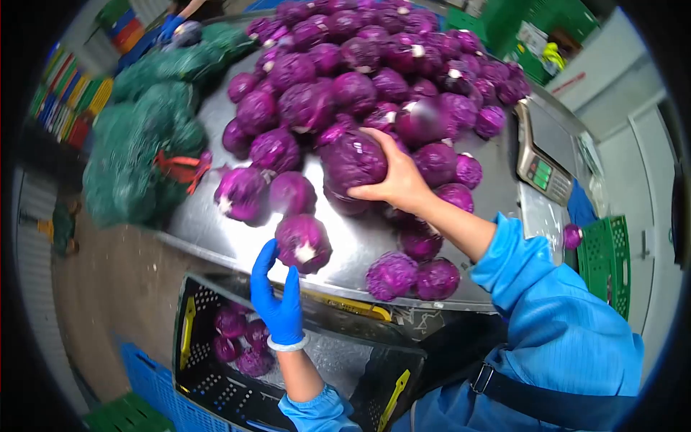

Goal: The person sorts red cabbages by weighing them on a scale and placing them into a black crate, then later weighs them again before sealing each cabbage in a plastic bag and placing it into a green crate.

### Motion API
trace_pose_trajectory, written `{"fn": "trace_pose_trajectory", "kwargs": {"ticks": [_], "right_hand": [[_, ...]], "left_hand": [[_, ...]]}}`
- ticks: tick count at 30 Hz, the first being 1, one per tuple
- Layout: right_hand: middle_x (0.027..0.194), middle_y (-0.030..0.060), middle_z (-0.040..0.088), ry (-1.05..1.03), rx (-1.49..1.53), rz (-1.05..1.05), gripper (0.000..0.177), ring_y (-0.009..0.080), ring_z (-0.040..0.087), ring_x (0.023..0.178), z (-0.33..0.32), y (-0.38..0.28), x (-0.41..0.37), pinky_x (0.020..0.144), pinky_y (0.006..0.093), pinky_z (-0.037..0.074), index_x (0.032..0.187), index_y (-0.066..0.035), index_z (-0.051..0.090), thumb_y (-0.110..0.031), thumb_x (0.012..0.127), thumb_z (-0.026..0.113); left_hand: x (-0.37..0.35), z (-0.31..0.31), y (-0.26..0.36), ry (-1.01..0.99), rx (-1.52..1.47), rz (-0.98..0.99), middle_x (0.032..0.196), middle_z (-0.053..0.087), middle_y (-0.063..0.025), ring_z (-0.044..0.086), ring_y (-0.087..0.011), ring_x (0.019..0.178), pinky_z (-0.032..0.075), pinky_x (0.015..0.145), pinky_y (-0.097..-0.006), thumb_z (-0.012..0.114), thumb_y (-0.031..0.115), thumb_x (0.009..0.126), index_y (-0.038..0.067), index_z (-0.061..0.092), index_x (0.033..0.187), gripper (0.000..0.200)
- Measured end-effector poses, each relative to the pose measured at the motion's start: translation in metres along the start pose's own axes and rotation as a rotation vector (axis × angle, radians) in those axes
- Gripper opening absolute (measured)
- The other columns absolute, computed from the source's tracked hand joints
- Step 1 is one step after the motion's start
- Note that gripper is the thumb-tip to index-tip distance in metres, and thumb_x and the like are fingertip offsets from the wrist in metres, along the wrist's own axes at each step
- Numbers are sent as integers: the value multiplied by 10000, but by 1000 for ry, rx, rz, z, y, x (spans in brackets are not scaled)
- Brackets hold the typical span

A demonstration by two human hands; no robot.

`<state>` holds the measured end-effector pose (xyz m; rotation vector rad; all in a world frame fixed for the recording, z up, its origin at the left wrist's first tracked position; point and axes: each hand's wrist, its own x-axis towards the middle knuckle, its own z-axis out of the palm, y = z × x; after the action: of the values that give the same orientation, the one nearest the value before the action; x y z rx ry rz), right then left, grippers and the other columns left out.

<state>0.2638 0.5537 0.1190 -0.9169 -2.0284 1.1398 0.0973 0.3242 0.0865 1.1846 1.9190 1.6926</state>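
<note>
My right hand (398,181), bare, grips a large red cabbage (353,163) from its right side, at the near edge of a big pile of red cabbages (360,72) on a steel table (353,248). My left hand (278,301), in a blue glove, reaches up with fingers spread. Its thumb and fingertips are beside a smaller red cabbage (304,243) at the table's front edge, not closed around it. Below the left hand stands a black perforated crate (209,374) holding several red cabbages (241,338).
Green net sacks (144,151) lie on the table's left side. A weighing scale (541,155) stands at the right, with a green crate (608,263) below it. A blue crate (155,389) sits on the floor. Another person's blue-gloved hand (171,27) shows at far top left.
</note>
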Motion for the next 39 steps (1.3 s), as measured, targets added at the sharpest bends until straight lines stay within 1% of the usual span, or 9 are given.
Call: {"fn": "trace_pose_trajectory", "kwargs": {"ticks": [9, 12, 18, 24, 28, 30, 34, 36, 39], "right_hand": [[1193, 175, 616, 738, -515, 329, 908, 275, 603, 1115, -365, 140, -69, 979, 363, 452, 1339, -2, 452, -374, 618, 862], [1160, 235, 618, 770, -1014, 410, 940, 380, 607, 1079, -471, 212, -96, 958, 434, 469, 1331, 10, 448, -391, 583, 852], [1222, 205, 546, 581, -1217, 483, 923, 393, 522, 1147, -540, 265, -109, 950, 485, 466, 1335, -89, 457, -364, 549, 857], [1385, 251, 397, 520, -996, 449, 1064, 471, 385, 1272, -550, 265, -115, 1045, 519, 399, 1486, -168, 311, -477, 622, 850], [1325, 177, 488, 534, -480, 96, 721, 294, 503, 1220, -536, 177, -133, 1005, 402, 435, 1362, -53, 454, -288, 770, 792], [1324, 109, 470, 308, 86, 318, 802, 257, 526, 1186, -501, 143, -139, 892, 371, 512, 1419, -77, 359, -203, 765, 805], [1444, 131, 375, 198, 1092, 355, 856, 267, 434, 1310, -458, 156, -146, 1056, 451, 423, 1502, -130, 211, -222, 834, 738], [1321, 109, 511, 556, 1176, 345, 786, 213, 528, 1198, -484, 167, -162, 1027, 384, 447, 1443, -106, 353, -222, 784, 766], [1297, 121, 534, 745, 907, 196, 785, 219, 536, 1192, -563, 214, -203, 1036, 372, 436, 1410, -89, 379, -153, 741, 785]], "left_hand": [[43, 95, -10, -80, -63, -127, 1343, 533, -142, 517, -224, 1214, 399, 1037, -361, 677, 79, 874, -13, 454, 1385, 565], [72, 169, 16, -209, 23, 14, 1403, 477, -193, 472, -289, 1288, 361, 1081, -398, 730, 121, 838, 3, 392, 1428, 690], [126, 314, 22, -202, 260, 117, 1488, 340, -240, 328, -370, 1382, 266, 1147, -446, 849, 276, 709, 4, 284, 1476, 991], [140, 362, 19, -163, 483, 58, 1407, 449, -224, 424, -364, 1307, 335, 1108, -439, 893, 255, 628, -9, 372, 1417, 982], [137, 380, 37, -18, 119, -36, 1349, 495, -147, 477, -275, 1233, 360, 1082, -413, 869, 154, 658, 14, 421, 1385, 865], [113, 423, 85, -100, -20, 53, 1335, 495, -139, 474, -266, 1229, 359, 1077, -414, 855, 120, 664, 18, 414, 1388, 853], [29, 555, 212, -617, -278, 267, 1382, 457, -126, 447, -255, 1267, 344, 1095, -399, 876, 109, 626, 31, 385, 1419, 937], [13, 601, 239, -936, -147, 565, 1501, 345, -140, 389, -301, 1346, 304, 1126, -412, 896, 300, 637, 35, 284, 1486, 1080], [21, 674, 243, -1024, -411, 229, 1520, 310, -183, 330, -337, 1387, 279, 1139, -430, 847, 352, 700, 33, 250, 1502, 1050]]}}
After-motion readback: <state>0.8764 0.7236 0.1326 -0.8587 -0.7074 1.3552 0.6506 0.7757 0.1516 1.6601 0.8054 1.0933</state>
